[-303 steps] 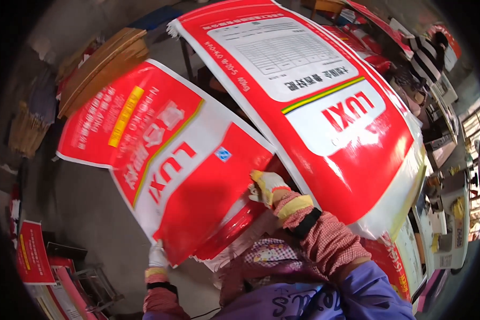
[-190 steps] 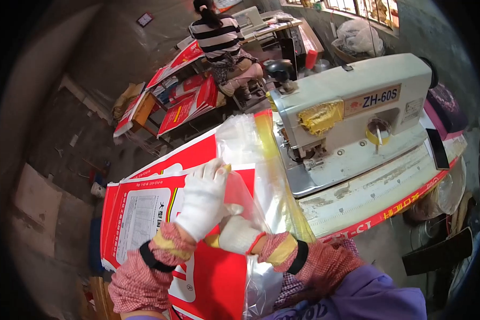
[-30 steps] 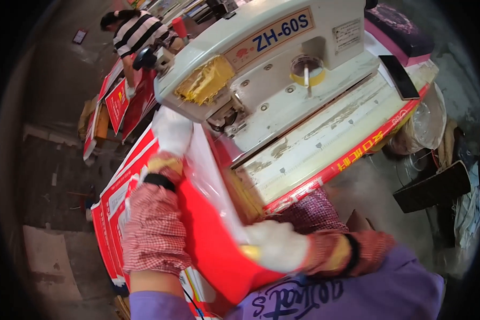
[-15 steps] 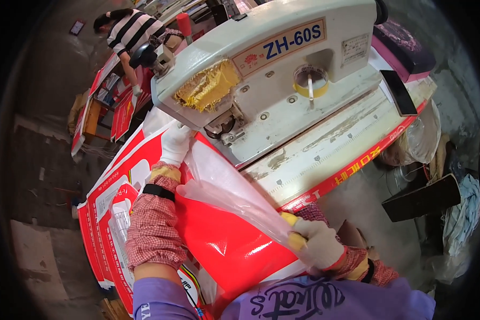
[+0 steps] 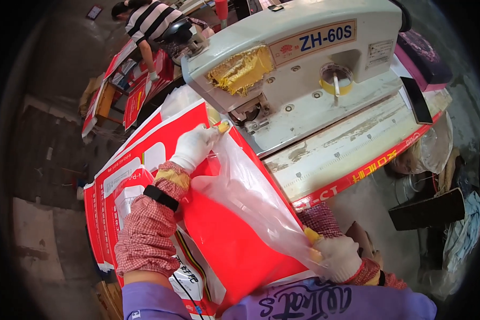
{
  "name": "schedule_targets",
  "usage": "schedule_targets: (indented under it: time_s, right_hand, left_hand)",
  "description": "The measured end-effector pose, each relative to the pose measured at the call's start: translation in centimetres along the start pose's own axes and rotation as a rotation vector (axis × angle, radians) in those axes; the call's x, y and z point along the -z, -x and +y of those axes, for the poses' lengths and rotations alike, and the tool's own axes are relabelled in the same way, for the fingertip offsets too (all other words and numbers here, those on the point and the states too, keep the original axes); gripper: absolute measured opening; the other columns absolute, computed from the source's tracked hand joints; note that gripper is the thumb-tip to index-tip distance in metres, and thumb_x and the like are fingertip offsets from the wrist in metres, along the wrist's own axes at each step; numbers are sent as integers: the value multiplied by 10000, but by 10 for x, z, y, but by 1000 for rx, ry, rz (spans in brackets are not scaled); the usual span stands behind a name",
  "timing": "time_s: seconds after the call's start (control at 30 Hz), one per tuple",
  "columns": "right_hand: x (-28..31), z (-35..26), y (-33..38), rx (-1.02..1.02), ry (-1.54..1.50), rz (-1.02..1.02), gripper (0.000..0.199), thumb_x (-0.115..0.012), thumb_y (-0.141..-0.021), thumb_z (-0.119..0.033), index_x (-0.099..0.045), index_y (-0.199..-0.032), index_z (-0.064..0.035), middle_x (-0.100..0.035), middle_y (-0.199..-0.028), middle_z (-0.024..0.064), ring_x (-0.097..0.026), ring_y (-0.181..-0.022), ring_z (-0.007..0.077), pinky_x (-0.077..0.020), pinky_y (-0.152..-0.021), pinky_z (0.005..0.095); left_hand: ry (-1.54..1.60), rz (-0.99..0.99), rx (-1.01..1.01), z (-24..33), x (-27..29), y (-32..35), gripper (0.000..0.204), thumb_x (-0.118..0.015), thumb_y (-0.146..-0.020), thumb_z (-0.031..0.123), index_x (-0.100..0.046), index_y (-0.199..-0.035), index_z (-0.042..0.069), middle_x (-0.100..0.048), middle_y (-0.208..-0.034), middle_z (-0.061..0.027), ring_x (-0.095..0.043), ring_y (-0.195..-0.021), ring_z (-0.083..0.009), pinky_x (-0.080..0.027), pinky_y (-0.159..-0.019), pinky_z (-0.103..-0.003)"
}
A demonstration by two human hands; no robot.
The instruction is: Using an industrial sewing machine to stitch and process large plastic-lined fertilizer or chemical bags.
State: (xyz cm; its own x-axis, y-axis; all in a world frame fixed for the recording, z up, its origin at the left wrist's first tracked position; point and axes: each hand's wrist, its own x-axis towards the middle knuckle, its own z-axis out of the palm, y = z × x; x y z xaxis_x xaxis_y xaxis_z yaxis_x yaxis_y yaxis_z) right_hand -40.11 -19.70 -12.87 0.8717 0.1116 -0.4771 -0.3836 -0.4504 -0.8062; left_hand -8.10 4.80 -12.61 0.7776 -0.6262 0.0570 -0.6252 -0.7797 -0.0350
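A large red and white woven sack (image 5: 234, 250) lies across my lap and reaches up to the cream sewing machine (image 5: 298, 64). A clear plastic liner (image 5: 250, 192) sticks out of the sack's edge. My left hand (image 5: 194, 146), in a white glove, pinches the sack's top corner just beside the machine's needle head. Near my body, my gloved right hand (image 5: 341, 256) grips the lower end of the same edge together with the liner, which stretches between both hands.
The machine stands on a worn table (image 5: 357, 144) with a red front strip. More red and white sacks (image 5: 109, 192) are stacked at my left. At the top, a person in a striped shirt (image 5: 154, 21) bends over other sacks. Bags and cloth lie right.
Over ten seconds I went from lifting a sack off a pile to the sewing machine. In the last second my left hand slid the corner up to the needle head and my right hand dropped lower.
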Motion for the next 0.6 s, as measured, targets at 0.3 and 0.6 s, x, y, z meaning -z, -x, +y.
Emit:
schedule_targets:
  time_s: [0.3,0.6]
  right_hand:
    - [-22,20,-25,508,406,268,258,-508,-834,-270,-555,-1027,-105,-549,-569,57,-573,-517,253,-439,-436,376]
    - [-19,-47,-208,638,296,528,243,-423,-874,-222,-584,-919,-46,-534,-630,85,-568,-597,218,-448,-525,374]
  left_hand:
    - [-305,-56,-44,1,2,-54,163,-500,-789,189,-620,-796,80,-626,-771,-148,-609,-700,-318,-487,-634,-405]
    - [-591,433,-83,-31,95,-114,193,-546,-762,168,-630,-918,91,-639,-831,-108,-618,-737,-296,-505,-672,-404]
